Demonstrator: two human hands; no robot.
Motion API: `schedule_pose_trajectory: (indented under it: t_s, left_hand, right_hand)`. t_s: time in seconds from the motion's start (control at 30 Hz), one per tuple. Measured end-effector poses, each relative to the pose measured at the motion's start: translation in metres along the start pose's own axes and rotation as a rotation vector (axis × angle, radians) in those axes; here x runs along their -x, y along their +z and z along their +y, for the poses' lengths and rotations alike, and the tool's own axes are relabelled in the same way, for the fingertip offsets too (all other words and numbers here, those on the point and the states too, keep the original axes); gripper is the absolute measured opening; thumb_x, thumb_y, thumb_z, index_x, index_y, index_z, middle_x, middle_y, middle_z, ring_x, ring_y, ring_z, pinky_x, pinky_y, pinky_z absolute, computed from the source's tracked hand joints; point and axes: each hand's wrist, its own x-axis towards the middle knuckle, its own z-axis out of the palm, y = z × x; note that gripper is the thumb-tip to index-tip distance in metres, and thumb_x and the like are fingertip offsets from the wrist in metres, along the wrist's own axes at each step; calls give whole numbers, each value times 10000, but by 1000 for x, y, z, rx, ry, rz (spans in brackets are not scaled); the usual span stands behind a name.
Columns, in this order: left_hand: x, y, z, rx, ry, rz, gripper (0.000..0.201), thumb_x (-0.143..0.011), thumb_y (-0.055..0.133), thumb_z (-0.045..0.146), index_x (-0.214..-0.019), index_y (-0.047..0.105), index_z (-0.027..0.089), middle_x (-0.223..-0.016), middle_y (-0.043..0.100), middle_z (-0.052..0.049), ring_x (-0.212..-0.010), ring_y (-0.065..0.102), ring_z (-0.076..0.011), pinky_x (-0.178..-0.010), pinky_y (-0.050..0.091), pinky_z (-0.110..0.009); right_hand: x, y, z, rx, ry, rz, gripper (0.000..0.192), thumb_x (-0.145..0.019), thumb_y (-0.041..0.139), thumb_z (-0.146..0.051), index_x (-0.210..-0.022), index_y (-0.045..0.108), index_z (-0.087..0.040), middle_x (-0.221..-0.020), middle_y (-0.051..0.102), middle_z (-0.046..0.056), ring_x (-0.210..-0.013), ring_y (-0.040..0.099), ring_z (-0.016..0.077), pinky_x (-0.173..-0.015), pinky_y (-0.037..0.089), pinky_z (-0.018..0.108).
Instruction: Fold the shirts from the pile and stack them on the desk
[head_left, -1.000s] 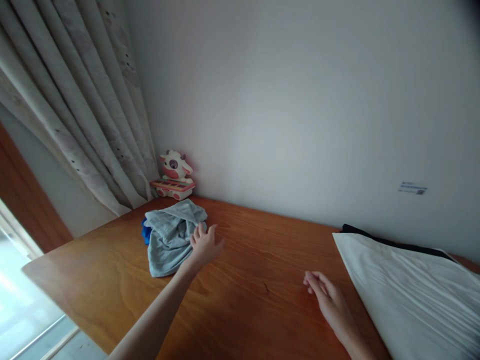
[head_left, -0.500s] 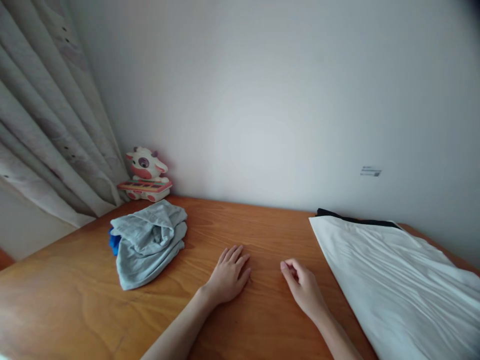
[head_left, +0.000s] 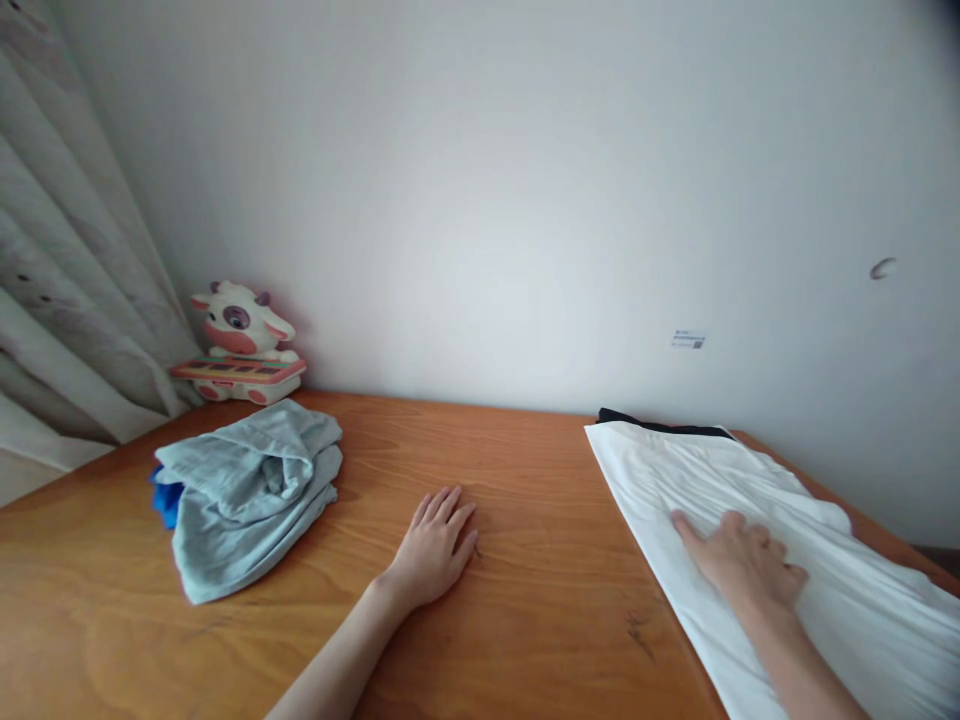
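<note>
My left hand [head_left: 433, 548] lies flat on the wooden table [head_left: 517, 640], fingers stretched out, holding nothing. Over the white cloth [head_left: 660, 480] at the right is my right hand [head_left: 742, 560], its fingers apart and slightly blurred. Whether it presses on the fabric or hovers just above, I cannot tell. The white cloth is spread out with wrinkles, and a strip of black fabric [head_left: 667, 428] shows beneath its far edge. Left of my left hand sits a crumpled heap of light grey-green cloth [head_left: 247, 500], with a bit of blue fabric [head_left: 166, 502] poking out from under it.
A toy cow with a keyboard [head_left: 238, 345] stands in the back left corner by the curtain [head_left: 82, 280]. The white wall [head_left: 480, 200] runs along the table's back edge and carries a small label [head_left: 688, 340].
My right hand has moved right from the bare wood to the white cloth, and its curled fingers have spread. The view has turned somewhat to the right. My left hand stays on the table.
</note>
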Motion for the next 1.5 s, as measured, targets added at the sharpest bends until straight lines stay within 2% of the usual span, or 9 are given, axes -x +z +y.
schedule_pose_trajectory:
  t_s: [0.17, 0.4, 0.67, 0.83, 0.93, 1.13, 1.23, 1.4, 1.5]
  left_hand:
    - [1, -2, 1, -33, 5, -21, 497, -1027, 411, 425, -1442, 569, 202, -1596, 437, -141, -1490, 377, -317, -1237, 285, -522]
    - [0, 7, -5, -14, 10, 18, 487, -1024, 422, 436, -1428, 580, 217, -1592, 444, -139, -1484, 387, -320, -1236, 277, -539]
    - [-1, 9, -7, 15, 16, 67, 450, -1000, 468, 414, -1376, 617, 218, -1553, 499, -129, -1455, 422, -326, -1219, 305, -550]
    - [-2, -2, -3, 210, 136, 176, 259, -982, 465, 270, -1081, 702, 238, -1195, 714, -91, -1128, 661, -247, -1052, 508, -458]
    - [1, -7, 2, 321, 154, 263, 263, -973, 520, 342, -1177, 635, 225, -1150, 696, -107, -1081, 664, -257, -1008, 534, -458]
    - [10, -4, 1, 698, 219, 306, 909, -896, 581, 646, -1590, 197, 202, -1555, 399, -210, -1411, 447, -381, -1078, 481, -552]
    - [11, -6, -2, 747, 224, 331, 1002, -798, 623, 751, -1562, 297, 190, -1491, 483, -211, -1367, 479, -431, -1070, 472, -596]
    - [6, -19, 0, 505, 119, 302, 756, -803, 690, 623, -1408, 523, 202, -1338, 617, -164, -1237, 589, -369, -1072, 466, -559]
    - [3, -15, 1, 237, 150, 208, 966, -647, 754, 746, -1429, 533, 225, -1479, 517, -193, -1394, 420, -455, -1149, 308, -673]
  right_hand:
    - [-26, 26, 21, 15, -38, -108, 544, -921, 387, -522, -1042, 764, -149, -1212, 638, 307, -1138, 592, 471, -858, 426, 653]
    - [-35, 27, 28, -19, -107, -186, 585, -975, 261, -419, -1103, 762, -145, -1168, 699, 255, -1010, 689, 393, -820, 498, 511]
    - [-25, 9, 27, -568, 97, -57, 711, -926, 290, -602, -967, 798, -105, -935, 762, 267, -997, 690, 440, -833, 502, 492]
    - [7, -14, -36, -826, 64, -43, 817, -875, 311, -773, -874, 790, -111, -843, 765, 235, -1034, 674, 415, -857, 499, 439]
    - [53, -45, -98, -1138, -80, -147, 781, -845, 356, -832, -810, 751, -159, -773, 746, 162, -940, 679, 355, -826, 492, 396]
    - [154, -133, -197, -1597, -624, -635, 563, -943, 393, -738, -671, 468, -251, -598, 442, -30, -594, 421, 151, -572, 371, 286]
    - [166, -150, -212, -1578, -911, -731, 516, -998, 363, -668, -696, 397, -251, -665, 393, -43, -618, 386, 130, -596, 364, 272]
    - [124, -100, -193, -1357, -876, -368, 458, -1026, 403, -567, -695, 431, -252, -669, 449, -39, -641, 462, 147, -666, 399, 281]
    - [102, -46, -165, -1182, -838, -204, 469, -1001, 423, -595, -678, 454, -256, -700, 541, -5, -695, 543, 181, -704, 428, 309]
